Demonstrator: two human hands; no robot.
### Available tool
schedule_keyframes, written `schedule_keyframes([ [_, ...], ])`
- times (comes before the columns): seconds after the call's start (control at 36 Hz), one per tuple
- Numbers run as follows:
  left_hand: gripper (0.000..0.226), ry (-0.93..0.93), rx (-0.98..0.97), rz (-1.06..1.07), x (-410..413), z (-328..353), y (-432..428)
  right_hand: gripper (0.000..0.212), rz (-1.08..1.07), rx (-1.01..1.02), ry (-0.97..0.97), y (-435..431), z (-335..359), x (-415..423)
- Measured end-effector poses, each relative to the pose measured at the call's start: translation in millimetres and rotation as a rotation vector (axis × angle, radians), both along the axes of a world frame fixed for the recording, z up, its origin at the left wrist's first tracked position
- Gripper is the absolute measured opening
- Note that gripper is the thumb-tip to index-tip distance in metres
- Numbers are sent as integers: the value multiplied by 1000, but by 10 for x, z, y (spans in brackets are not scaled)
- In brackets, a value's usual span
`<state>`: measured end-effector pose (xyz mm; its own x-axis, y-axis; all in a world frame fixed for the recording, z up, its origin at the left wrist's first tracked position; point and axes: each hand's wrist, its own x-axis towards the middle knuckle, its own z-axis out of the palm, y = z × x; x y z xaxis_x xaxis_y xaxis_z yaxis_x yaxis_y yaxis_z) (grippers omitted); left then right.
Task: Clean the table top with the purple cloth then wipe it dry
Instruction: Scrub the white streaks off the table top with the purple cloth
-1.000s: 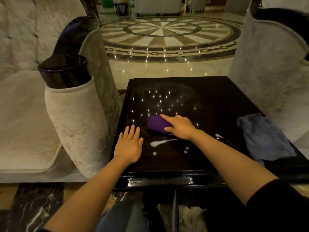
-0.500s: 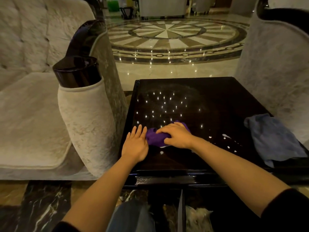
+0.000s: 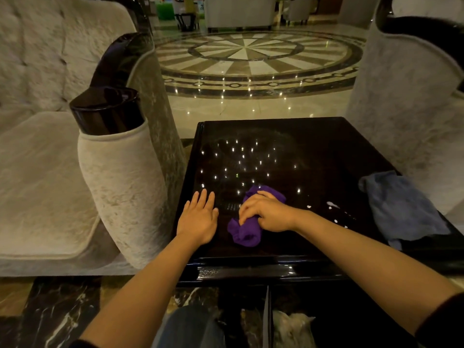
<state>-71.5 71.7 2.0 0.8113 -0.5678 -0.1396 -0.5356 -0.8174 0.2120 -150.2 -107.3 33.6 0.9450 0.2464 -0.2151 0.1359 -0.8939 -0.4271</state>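
A glossy black square table top fills the middle of the view. My right hand presses down on a bunched purple cloth near the table's front left. Part of the cloth sticks out toward the front edge and part shows beyond my fingers. My left hand lies flat on the table with fingers spread, just left of the cloth and holding nothing. A few white drops of liquid sit on the table right of my right wrist.
A crumpled blue-grey cloth lies at the table's right edge. A pale upholstered sofa arm with a black cap stands close on the left. Another pale chair rises on the right. Patterned marble floor lies beyond.
My right hand has dragged the purple cloth toward the front edge, over where a white streak lay; the streak is gone. The left hand has stayed flat on the table.
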Motion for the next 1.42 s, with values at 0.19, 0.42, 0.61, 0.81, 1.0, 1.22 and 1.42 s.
schedule_keyframes([
  [0.19, 52, 8, 0, -3, 1, 1, 10, 46, -91, 26, -19, -210, -47, -167],
  [0.42, 53, 11, 6, -16, -20, 24, 13, 42, -245, 2, -55, -468, -26, -447],
  [0.61, 53, 10, 14, -22, -27, 33, 25, 39, -384, -32, -90, -614, 5, -768],
  [0.81, 53, 5, 47, -33, -37, 48, 22, 37, -470, -61, -79, -673, 38, -1059],
  [1.0, 53, -3, 50, -43, -45, 55, 26, 37, -476, -170, -39, -636, 67, -1305],
  [1.22, 53, -18, 58, -43, -54, 69, -3, 37, -473, -241, 2, -481, 135, -1598],
  [1.42, 53, -33, 92, -55, -41, 137, -30, 36, -406, -251, 134, -379, 180, -1746],
])
